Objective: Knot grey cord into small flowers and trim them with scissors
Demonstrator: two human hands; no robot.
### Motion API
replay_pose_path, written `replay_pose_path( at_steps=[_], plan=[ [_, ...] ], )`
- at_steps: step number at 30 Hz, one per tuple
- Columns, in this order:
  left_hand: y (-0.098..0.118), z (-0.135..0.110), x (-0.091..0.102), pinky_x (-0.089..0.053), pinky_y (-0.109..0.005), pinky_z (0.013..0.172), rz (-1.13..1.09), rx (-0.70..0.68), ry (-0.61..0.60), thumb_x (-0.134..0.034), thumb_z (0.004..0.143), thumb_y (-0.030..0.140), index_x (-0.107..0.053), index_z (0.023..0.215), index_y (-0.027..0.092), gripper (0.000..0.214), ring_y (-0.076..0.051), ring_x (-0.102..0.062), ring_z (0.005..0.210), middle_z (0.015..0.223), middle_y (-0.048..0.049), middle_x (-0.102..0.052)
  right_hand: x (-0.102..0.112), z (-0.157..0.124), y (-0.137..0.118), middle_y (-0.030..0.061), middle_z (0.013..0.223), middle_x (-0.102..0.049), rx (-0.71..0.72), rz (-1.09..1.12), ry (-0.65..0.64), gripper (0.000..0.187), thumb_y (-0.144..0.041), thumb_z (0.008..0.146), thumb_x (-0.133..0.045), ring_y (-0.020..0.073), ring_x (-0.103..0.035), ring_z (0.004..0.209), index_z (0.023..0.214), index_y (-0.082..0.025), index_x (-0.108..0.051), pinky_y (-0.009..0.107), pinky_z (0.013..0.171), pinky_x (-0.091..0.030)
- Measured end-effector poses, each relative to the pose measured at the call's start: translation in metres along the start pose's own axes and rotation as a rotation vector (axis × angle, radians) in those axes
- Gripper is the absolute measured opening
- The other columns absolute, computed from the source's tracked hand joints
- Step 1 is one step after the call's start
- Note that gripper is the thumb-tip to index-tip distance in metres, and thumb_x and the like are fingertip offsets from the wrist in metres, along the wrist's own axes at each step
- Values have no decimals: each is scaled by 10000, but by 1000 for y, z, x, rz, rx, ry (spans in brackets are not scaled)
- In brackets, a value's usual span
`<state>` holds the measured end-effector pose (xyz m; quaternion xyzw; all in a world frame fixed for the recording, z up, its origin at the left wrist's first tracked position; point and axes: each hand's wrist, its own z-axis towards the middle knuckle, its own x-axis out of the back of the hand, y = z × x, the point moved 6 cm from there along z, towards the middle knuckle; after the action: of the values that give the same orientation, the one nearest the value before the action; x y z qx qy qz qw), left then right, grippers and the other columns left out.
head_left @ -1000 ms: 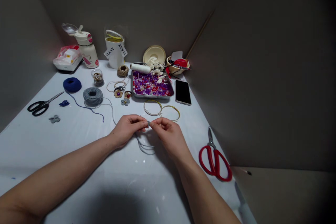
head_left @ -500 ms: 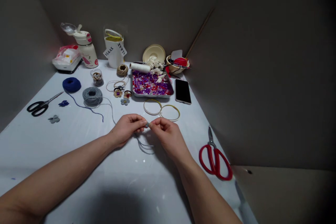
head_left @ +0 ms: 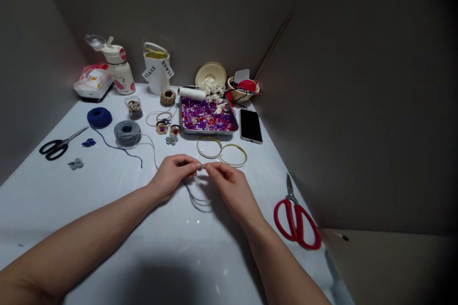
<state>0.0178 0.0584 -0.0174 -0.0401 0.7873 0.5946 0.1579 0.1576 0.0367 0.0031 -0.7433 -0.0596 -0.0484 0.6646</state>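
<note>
Grey yarn ball [head_left: 128, 132] left of centre, strand trailing right toward left hand [head_left: 176, 174]. Left hand pinches a small grey yarn piece [head_left: 201, 167], mid-frame. Loose grey strands [head_left: 196, 203] just below, on tabletop [head_left: 200, 252]. Piece sits between both hands' fingertips, neither nearer; mostly covered, long axis unreadable. Right hand [head_left: 229, 183] pinches its right side.

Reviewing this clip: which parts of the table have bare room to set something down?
Two patches: white table between the left forearm and leftmost grey flower, and another between the right hand, phone and red scissors. The far side is crowded, from bottle to bead tray.
</note>
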Motion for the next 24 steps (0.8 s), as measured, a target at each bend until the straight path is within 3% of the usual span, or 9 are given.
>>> replay_pose_path(
  at_steps=[3,5,10,19,24],
  plan=[
    [0,1,1,-403,-232,603,-18,-14,20,-781,611,268,-719,687,133,167,-98,-522,600,633,-29,-644,-5,-2,6,-72,504,-389,-71,-28,-23,299,-429,697,-677,87,-328,486,806,-149,-670,241,477,-243],
    [1,1,1,-403,-230,618,-16,-21,30,-769,618,254,-716,682,135,145,-98,-526,616,648,-30,-647,-7,-4,7,-81,494,-347,-80,-41,-27,278,-418,703,-667,78,-282,477,753,-146,-646,241,467,-205],
    [0,1,-2,-374,-217,580,0,-8,7,-739,638,250,-704,678,134,127,-83,-492,579,614,-13,-609,-12,-8,-1,-70,511,-358,-48,-35,-67,242,-376,748,-605,80,-297,497,646,-160,-566,239,480,-221],
    [3,1,0,-355,-211,546,-12,-10,38,-742,623,264,-697,674,128,151,-79,-466,548,594,-4,-583,-16,-11,3,-77,528,-358,-83,87,-150,230,-372,776,-590,68,-274,485,673,-174,-533,231,475,-207],
    [6,0,3,-371,-217,560,-7,-34,78,-752,611,271,-706,687,130,167,-88,-481,564,611,-10,-602,-11,-7,5,-87,522,-362,-80,15,-51,310,-441,763,-603,81,-292,483,900,-163,-598,234,468,-211]
  ],
)
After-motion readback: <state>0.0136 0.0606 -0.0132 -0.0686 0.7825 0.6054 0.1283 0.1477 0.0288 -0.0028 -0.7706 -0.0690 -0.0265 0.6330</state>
